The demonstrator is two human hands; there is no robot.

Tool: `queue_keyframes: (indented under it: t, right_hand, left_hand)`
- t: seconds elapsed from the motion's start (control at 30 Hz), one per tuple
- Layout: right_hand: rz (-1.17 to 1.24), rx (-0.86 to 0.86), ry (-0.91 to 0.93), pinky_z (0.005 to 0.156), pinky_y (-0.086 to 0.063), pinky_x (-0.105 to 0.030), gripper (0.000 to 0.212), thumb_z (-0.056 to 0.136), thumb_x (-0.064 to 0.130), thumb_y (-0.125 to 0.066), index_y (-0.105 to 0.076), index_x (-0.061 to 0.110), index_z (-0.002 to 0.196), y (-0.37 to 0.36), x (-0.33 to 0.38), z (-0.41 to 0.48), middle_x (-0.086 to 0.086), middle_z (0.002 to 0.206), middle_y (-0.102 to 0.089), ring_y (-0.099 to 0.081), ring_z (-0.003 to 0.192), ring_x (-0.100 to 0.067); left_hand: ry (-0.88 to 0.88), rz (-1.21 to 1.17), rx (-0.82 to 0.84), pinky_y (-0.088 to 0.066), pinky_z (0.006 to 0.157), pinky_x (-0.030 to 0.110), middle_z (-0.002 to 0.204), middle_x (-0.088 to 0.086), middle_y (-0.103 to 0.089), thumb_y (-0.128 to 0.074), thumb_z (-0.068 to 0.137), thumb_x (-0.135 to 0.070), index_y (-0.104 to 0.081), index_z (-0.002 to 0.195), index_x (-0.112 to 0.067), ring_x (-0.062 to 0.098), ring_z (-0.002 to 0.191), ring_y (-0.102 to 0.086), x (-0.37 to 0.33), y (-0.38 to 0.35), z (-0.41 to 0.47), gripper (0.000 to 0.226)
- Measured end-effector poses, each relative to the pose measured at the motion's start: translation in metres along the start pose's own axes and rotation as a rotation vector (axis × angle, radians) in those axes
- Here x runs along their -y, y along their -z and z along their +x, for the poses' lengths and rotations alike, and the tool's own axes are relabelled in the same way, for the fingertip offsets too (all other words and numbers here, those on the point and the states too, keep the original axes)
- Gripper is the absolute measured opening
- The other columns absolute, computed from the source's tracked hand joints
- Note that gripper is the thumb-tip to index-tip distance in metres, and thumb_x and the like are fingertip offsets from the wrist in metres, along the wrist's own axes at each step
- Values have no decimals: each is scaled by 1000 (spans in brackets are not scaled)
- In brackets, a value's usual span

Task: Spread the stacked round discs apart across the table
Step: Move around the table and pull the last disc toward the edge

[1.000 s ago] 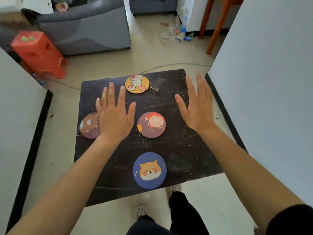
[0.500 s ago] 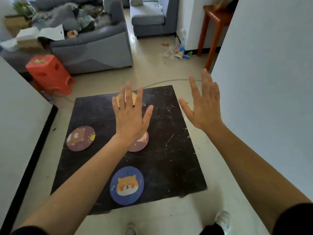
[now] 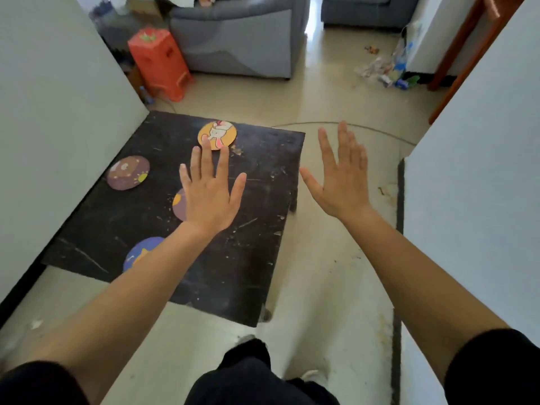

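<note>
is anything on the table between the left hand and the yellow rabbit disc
Nothing visible does. The left hand hangs open with its fingertips at the near edge of the yellow rabbit disc, and only bare black tabletop shows around it. The hand itself hides most of another disc.

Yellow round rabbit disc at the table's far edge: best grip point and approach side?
The yellow round rabbit disc lies flat on the black table, so there is no raised part to pinch. Probably best: come from above with the open left hand, press fingertips on its near rim, slide it, then pinch the thin edge.
</note>
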State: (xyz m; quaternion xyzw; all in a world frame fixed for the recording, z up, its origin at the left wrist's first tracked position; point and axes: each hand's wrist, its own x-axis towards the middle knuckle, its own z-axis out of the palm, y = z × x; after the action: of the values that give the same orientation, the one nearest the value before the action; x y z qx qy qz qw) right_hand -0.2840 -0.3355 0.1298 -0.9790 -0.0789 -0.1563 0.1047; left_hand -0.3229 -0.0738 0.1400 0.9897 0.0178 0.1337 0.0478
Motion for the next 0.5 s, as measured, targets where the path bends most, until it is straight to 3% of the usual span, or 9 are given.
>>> queue_keyframes:
  t: [0.33, 0.5]
  right_hand:
    - [-12, 108, 257, 120, -16, -56, 80, 94, 67, -32, -9, 24, 158, -60, -29, 89, -18, 166, -7, -14, 151, -40]
    - [-60, 189, 353, 121, -12, -55, 84, 94, 67, -36, -7, 22, 158, -95, -29, 158, -18, 166, -4, -12, 151, -39]
  left_hand:
    - [299, -28, 39, -9, 118, 59, 165, 14, -3, -16, 98, -61, -12, 156, -22, 34, 151, -3, -24, -61, 26, 70]
    - [408, -14, 182, -4, 119, 58, 165, 12, 7, -8, 95, -65, -1, 156, -24, 32, 151, 6, -18, -104, 75, 74]
